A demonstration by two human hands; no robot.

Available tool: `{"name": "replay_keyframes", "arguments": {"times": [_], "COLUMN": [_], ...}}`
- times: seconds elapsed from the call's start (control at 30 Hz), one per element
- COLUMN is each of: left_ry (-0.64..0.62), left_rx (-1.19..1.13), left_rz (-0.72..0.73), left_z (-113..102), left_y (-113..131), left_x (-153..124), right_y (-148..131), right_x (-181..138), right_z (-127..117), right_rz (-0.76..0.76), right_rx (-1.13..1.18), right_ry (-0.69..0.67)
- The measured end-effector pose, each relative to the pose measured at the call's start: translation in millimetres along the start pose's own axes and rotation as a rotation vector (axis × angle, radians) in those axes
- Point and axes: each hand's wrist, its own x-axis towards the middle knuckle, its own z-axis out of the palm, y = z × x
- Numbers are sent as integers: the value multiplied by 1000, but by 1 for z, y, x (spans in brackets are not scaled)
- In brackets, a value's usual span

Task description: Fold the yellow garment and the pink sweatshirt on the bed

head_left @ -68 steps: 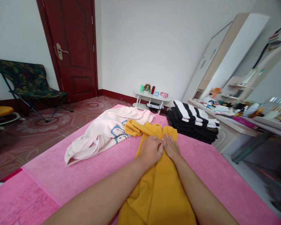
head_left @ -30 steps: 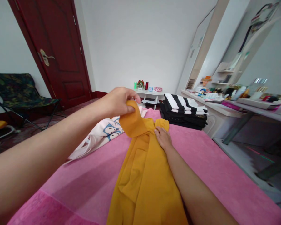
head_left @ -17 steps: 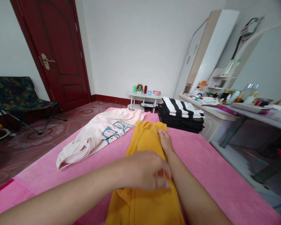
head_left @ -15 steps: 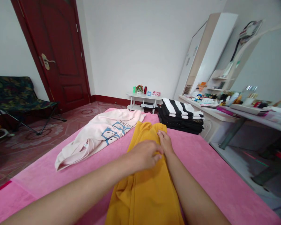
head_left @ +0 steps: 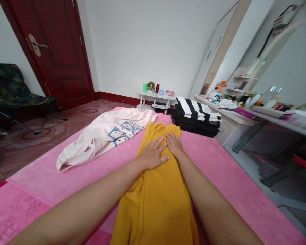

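Head camera view: a folding camp chair in dark leaf-patterned fabric stands at far left, on the tiled floor beside a dark-red paneled door with a lever handle. To the right, a pale-pink top bearing a blue-and-white cartoon print lies loosely spread on a pink bedspread, its nearer end rumpled. At center, a mustard-yellow garment lies in a long strip on the same bedspread, just beside the pink top, running toward the person between both forearms. The left hand rests palm down on the yellow cloth, fingers spread wide, gripping nothing. Beyond, against the wall, a low white table carries a green cup, a small potted plant, a red cylinder, a blue clock and a pink patterned box. The right hand lies flat near the garment's far end, fingers outstretched, close to the left. Next comes a stack of folded dark clothes topped by a black-and-white striped garment. Bottles crowd a white dressing table at right, below a mirror.
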Motion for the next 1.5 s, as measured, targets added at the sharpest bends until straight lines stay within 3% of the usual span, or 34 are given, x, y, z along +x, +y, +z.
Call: {"name": "replay_keyframes", "arguments": {"times": [0.17, 0.33, 0.63, 0.83, 1.03, 1.1, 1.2, 1.33, 1.43, 1.5], "left_ry": [-98, -187, -285, -363, -386, -383, -271, -164, -168, -159], "left_rx": [-35, -83, -226, -321, -205, -192, -173, -134, -252, -382], "left_rz": [44, 81, 200, 254, 290, 296, 354, 568, 710, 685], "left_z": [-6, -17, -50, -84, -109, -108, -98, -84, -85, -90], "left_y": [-4, -6, -27, -21, -6, -4, -2, 9, 27, 43], "left_x": [-3, -29, -112, -156, -175, -178, -180, -180, -186, -196], "right_y": [-7, -8, 6, -13, -33, -34, -34, -39, -48, -55], "right_x": [-16, -56, -160, -216, -224, -222, -218, -216, -223, -233], "right_z": [-14, -38, -90, -116, -129, -126, -119, -110, -109, -109], "right_rz": [19, -26, -340, -470, -699, -708, -700, -701, -710, -716], "right_rx": [-136, -270, -72, -89, -126, -106, -58, 36, 177, 320], "right_ry": [-199, -342, -304, -289, -369, -368, -352, -350, -323, -339]}}
